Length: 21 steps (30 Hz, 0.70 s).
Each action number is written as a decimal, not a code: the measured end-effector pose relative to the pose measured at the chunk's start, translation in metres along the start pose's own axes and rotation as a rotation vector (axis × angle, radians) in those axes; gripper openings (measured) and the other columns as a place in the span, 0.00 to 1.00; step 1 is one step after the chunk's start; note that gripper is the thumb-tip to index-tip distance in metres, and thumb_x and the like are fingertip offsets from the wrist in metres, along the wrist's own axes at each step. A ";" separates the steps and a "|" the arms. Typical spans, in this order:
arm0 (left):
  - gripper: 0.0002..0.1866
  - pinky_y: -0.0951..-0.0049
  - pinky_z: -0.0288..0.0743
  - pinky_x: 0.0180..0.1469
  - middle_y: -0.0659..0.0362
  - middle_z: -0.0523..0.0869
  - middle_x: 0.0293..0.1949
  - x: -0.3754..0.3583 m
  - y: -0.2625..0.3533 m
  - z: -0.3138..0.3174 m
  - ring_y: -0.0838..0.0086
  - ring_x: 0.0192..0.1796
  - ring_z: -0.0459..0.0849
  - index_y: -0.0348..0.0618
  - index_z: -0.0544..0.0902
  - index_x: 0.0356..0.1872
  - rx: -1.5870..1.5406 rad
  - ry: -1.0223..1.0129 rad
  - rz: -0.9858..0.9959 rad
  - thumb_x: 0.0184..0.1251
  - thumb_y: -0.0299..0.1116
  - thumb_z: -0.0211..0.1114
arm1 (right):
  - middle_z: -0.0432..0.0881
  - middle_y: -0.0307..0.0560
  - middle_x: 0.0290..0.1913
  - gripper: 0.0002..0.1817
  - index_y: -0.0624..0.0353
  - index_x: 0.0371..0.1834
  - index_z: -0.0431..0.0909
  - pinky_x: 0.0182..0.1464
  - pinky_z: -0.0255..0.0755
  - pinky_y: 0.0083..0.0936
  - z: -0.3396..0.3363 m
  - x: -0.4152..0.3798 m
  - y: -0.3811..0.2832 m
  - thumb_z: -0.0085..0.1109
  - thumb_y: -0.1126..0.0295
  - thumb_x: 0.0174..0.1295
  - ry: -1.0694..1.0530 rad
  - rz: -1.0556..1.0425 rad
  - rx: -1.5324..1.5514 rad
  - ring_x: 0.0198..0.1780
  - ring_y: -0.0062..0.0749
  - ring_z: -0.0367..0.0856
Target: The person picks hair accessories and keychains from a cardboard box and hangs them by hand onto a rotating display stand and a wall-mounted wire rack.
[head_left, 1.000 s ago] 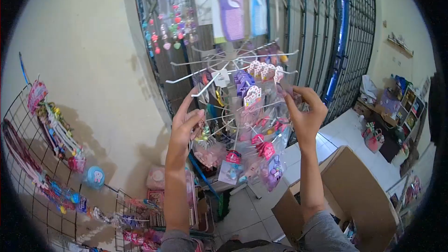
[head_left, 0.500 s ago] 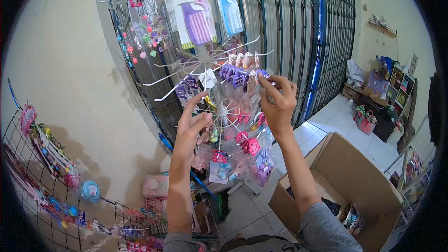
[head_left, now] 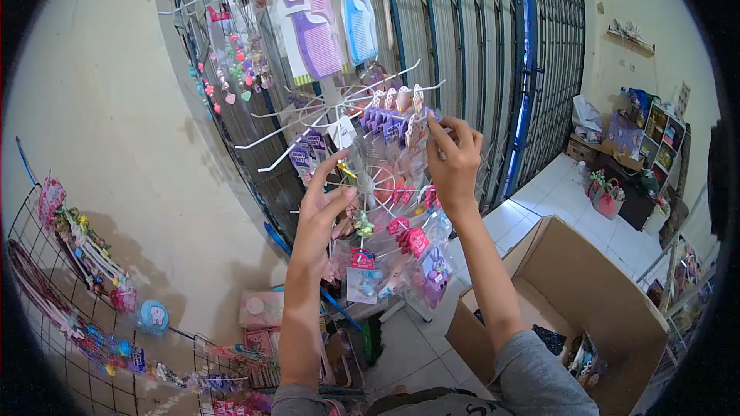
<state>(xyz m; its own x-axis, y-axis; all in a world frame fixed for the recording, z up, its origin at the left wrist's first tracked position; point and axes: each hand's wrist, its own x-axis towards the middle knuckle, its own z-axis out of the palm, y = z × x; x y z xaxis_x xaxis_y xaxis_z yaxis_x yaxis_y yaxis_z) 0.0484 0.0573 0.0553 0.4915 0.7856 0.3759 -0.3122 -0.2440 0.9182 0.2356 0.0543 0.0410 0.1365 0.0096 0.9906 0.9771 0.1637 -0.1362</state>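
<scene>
Right hand (head_left: pixel 456 160): we see thumb and forefinger pinching at the edge of a purple card (head_left: pixel 432 114), the other fingers loosely bent.
Purple card: it sits at the right hand's fingertips, at the near end of a row of purple-headed packets (head_left: pixel 385 122) on the rack.
Left hand (head_left: pixel 317 214): we find forefinger and thumb spread apart, the forefinger reaching up below a white tag (head_left: pixel 341 132); we cannot tell whether the lower, curled fingers touch anything.
Green trinket (head_left: pixel 364 226): it hangs just beside the left hand, below the thumb.
Rack (head_left: pixel 247 145): white prongs fan out in tiers between and above our two hands.
Spotted cards (head_left: pixel 402 98): they hang in a row just behind the purple-headed packets.
Pink cards (head_left: pixel 413 241): we see them lower down, clear packets around them.
Comb sets (head_left: pixel 314 40): purple and blue ones hang above the prongs.
Beaded strings (head_left: pixel 243 69): they dangle at the upper left.
Gate (head_left: pixel 482 38): folding metal slats stand behind the rack.
Cardboard box (head_left: pixel 609 293): it stands open near our right arm, some packets inside.
</scene>
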 end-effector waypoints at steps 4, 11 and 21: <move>0.25 0.91 0.49 0.12 0.67 0.65 0.16 0.001 0.000 -0.001 0.90 0.15 0.60 0.46 0.59 0.54 -0.005 -0.024 0.001 0.51 0.29 0.53 | 0.72 0.40 0.28 0.13 0.56 0.29 0.75 0.36 0.61 0.24 -0.004 -0.003 0.002 0.56 0.81 0.36 0.067 -0.060 0.058 0.29 0.31 0.69; 0.25 0.91 0.49 0.12 0.66 0.65 0.16 0.000 0.002 0.004 0.90 0.14 0.59 0.46 0.59 0.54 0.025 0.010 0.003 0.51 0.29 0.52 | 0.73 0.40 0.28 0.11 0.57 0.26 0.75 0.35 0.61 0.25 0.003 -0.005 0.004 0.58 0.79 0.35 0.030 -0.075 0.054 0.31 0.33 0.69; 0.25 0.90 0.51 0.14 0.67 0.67 0.17 -0.030 0.020 0.000 0.90 0.17 0.63 0.45 0.59 0.54 -0.112 0.026 0.036 0.52 0.28 0.51 | 0.73 0.43 0.30 0.16 0.60 0.33 0.71 0.33 0.63 0.21 -0.045 0.000 -0.070 0.62 0.71 0.39 -0.359 0.259 0.688 0.27 0.25 0.72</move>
<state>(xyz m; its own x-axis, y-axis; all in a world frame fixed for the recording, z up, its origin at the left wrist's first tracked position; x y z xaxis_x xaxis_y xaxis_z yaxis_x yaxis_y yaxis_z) 0.0271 0.0292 0.0627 0.4577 0.7923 0.4034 -0.4190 -0.2079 0.8838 0.1750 -0.0019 0.0499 0.1692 0.4260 0.8888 0.5869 0.6809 -0.4381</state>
